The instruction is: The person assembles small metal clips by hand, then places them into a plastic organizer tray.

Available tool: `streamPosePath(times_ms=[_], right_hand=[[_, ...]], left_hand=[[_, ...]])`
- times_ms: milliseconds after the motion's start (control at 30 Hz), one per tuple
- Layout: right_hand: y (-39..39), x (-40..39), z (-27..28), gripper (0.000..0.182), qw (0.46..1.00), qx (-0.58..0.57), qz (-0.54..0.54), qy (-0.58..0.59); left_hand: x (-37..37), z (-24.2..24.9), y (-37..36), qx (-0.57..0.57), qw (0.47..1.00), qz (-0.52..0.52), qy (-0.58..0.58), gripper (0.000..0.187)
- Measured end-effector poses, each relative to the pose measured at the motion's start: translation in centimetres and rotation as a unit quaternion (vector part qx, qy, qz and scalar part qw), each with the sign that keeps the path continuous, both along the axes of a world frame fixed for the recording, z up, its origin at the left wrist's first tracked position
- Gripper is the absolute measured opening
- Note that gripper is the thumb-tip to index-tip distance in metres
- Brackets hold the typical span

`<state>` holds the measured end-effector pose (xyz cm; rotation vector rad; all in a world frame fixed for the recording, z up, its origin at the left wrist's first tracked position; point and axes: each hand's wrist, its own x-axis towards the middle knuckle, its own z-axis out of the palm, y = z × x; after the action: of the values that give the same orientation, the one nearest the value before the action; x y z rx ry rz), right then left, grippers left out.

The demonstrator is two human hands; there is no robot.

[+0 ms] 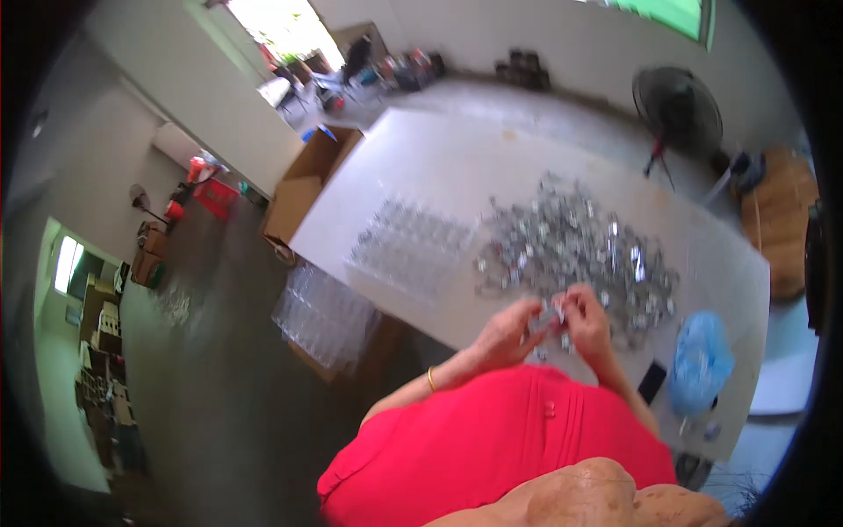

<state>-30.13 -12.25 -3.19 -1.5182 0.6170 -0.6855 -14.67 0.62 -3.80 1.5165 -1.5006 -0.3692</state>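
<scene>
Over the near side of the white desk (439, 145), we hold our 2 hands close together in front of our red top (457, 430). Between them sits 1 small shiny piece (557, 313), blurred, so we cannot tell its exact shape. Our right hand (587, 323) pinches it between thumb and bent fingers. Our left hand (507, 335), with a gold bangle (430, 379) at its wrist, is curled, its thumb and fingers reaching to the other side of the piece; we cannot tell whether they close on it.

Just beyond our hands, a wide heap of small metallic parts (571, 241) spreads loosely over the desk, some catching the light. To the left of the heap, we see clear plastic trays (408, 250) lying flat, with rows of hollows. More clear trays (325, 316) are piled beside the desk, low on our left, over a cardboard box (320, 364).

Right of our right hand, a dark flat object (652, 382) lies near a blue plastic bag (701, 362), both on the desk. Past the far right edge stands a fan (678, 110); by the far left edge, an open cardboard carton (299, 202).
</scene>
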Motion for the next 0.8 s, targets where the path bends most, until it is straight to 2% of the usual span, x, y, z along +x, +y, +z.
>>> streamPosePath(times_ms=[133,300,367,500,700,767,800], right_hand=[[0.4,-0.5,2.8,0.013,0.997,0.072,-0.026,-0.006],[1.1,-0.4,4.0,0.018,0.990,0.128,-0.058,-0.033],[1.3,0.0,4.3,0.018,0.989,0.126,-0.074,-0.024],[2.5,1.8,5.0,0.016,0.990,0.111,-0.090,-0.011],[3.9,4.5,3.6,0.010,0.990,0.026,-0.135,0.029],[4.4,5.3,3.6,0.009,0.987,0.010,-0.154,0.036],[4.6,5.7,3.8,0.009,0.985,0.019,-0.170,0.028]], left_hand=[[-0.4,0.8,-0.2,0.040,0.990,-0.002,0.138,0.048],[0.9,1.0,-0.7,0.098,0.977,-0.080,0.174,0.046],[1.8,1.0,-1.1,0.134,0.957,-0.116,0.229,0.043],[3.2,0.5,-1.2,0.137,0.944,-0.135,0.269,0.041],[6.3,1.1,-1.1,0.157,0.960,-0.131,0.190,0.036],[7.2,0.3,-1.2,0.197,0.914,-0.177,0.307,0.028],[7.7,0.2,-1.3,0.201,0.911,-0.184,0.310,0.028]])
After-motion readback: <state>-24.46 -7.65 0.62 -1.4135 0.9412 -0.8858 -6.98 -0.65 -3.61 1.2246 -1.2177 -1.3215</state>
